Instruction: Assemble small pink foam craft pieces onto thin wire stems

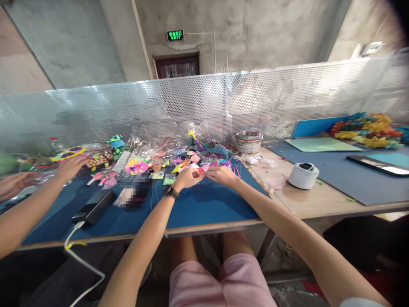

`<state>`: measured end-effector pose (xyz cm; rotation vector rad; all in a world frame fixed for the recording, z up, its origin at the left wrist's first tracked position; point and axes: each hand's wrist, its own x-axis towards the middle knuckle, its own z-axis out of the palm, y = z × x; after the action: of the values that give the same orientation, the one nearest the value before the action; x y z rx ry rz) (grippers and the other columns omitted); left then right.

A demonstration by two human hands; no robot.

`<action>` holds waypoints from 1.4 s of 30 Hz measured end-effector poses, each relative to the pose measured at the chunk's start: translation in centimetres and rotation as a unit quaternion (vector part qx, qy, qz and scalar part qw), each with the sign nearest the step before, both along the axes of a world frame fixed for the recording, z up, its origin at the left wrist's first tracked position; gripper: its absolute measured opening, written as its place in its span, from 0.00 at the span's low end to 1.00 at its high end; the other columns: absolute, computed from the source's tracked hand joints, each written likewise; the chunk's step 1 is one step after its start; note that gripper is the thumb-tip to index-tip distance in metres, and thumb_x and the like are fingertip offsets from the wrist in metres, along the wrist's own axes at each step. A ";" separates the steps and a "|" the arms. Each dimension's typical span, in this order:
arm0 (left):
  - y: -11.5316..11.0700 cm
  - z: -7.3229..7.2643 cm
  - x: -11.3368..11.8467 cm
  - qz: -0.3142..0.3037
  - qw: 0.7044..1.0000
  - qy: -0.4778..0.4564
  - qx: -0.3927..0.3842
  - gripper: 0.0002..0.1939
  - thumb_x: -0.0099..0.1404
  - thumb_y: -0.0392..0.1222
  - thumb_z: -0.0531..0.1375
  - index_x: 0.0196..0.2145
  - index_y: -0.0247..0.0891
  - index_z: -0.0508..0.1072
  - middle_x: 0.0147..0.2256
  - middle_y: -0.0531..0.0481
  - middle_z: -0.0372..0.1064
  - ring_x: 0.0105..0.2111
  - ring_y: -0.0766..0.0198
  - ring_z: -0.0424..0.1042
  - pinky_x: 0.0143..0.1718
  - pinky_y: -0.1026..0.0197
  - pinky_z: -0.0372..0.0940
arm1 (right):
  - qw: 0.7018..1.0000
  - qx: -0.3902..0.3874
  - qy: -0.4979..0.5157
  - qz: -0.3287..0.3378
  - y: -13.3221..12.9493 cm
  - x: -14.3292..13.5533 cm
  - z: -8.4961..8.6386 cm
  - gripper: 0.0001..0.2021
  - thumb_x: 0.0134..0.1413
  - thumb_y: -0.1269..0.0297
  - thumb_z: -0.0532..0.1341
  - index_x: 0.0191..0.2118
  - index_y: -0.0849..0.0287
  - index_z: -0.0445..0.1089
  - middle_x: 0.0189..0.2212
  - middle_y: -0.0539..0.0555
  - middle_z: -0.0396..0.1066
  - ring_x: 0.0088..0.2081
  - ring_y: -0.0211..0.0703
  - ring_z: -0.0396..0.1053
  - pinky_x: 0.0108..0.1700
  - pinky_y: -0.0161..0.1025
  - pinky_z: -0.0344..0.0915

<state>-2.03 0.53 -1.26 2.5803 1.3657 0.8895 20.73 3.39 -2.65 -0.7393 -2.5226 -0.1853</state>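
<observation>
My left hand [188, 177], with a dark watch on its wrist, pinches a small red piece [200, 170] over the blue mat [204, 204]. Touching the piece from the other side, my right hand [220, 175] has its fingertips pressed together close to the left ones. The exact shape of the piece is too small to tell. Just beyond both hands lie colourful foam or felt pieces, among them a pink one [194, 158] and a yellow-orange one [180, 166]. A blue dotted stuffed figure [217, 149] rests behind my right hand.
Another person's hands [72, 166] work at the left. A black power bank [94, 207] with a white cable lies near the front edge. At the right are a white roll [303, 175], a round basket [248, 143], a green sheet [322, 145] and colourful flowers [367, 130].
</observation>
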 end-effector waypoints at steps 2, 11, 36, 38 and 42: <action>0.0 0.1 0.0 -0.002 1.000 0.001 -0.002 0.18 0.62 0.52 0.60 0.22 0.37 0.70 0.21 0.52 0.66 0.23 0.66 0.61 0.27 0.62 0.50 | 1.000 0.016 -0.018 -0.019 -0.1 0.0 -0.1 0.16 0.70 0.60 0.52 0.50 0.54 0.76 0.43 0.58 0.75 0.36 0.41 0.70 0.32 0.34 0.55; -0.4 0.4 0.3 0.016 0.999 0.026 0.019 0.18 0.59 0.54 0.63 0.22 0.38 0.68 0.21 0.53 0.63 0.23 0.66 0.59 0.27 0.62 0.48 | 0.998 0.024 0.000 -0.051 -0.3 -0.5 -0.5 0.16 0.69 0.62 0.51 0.50 0.57 0.74 0.46 0.60 0.74 0.38 0.43 0.70 0.32 0.35 0.56; -0.3 0.0 0.3 0.025 0.997 0.064 0.032 0.15 0.64 0.55 0.60 0.30 0.41 0.74 0.25 0.50 0.69 0.27 0.62 0.67 0.30 0.62 0.52 | 0.973 -0.187 0.131 0.035 0.1 0.2 -0.1 0.12 0.61 0.58 0.60 0.42 0.58 0.78 0.32 0.54 0.78 0.31 0.41 0.72 0.35 0.35 0.62; -0.2 -0.2 0.2 0.007 0.999 0.054 -0.001 0.16 0.63 0.56 0.60 0.33 0.40 0.74 0.24 0.52 0.68 0.25 0.64 0.65 0.29 0.63 0.52 | 0.963 -0.229 0.132 0.058 0.4 0.4 -0.3 0.13 0.61 0.57 0.59 0.38 0.59 0.79 0.30 0.54 0.78 0.30 0.40 0.71 0.35 0.35 0.63; 0.3 -0.7 -0.1 -0.031 0.997 0.037 -0.059 0.17 0.63 0.56 0.59 0.39 0.39 0.76 0.26 0.53 0.69 0.25 0.65 0.65 0.27 0.63 0.55 | 0.955 -0.261 0.121 0.066 1.0 0.8 -0.7 0.11 0.58 0.60 0.61 0.34 0.59 0.79 0.29 0.52 0.78 0.29 0.39 0.72 0.35 0.34 0.64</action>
<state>-2.09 0.84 -1.95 2.5729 1.3071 0.6888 21.49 4.36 -3.30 -0.7285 -2.3821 0.6055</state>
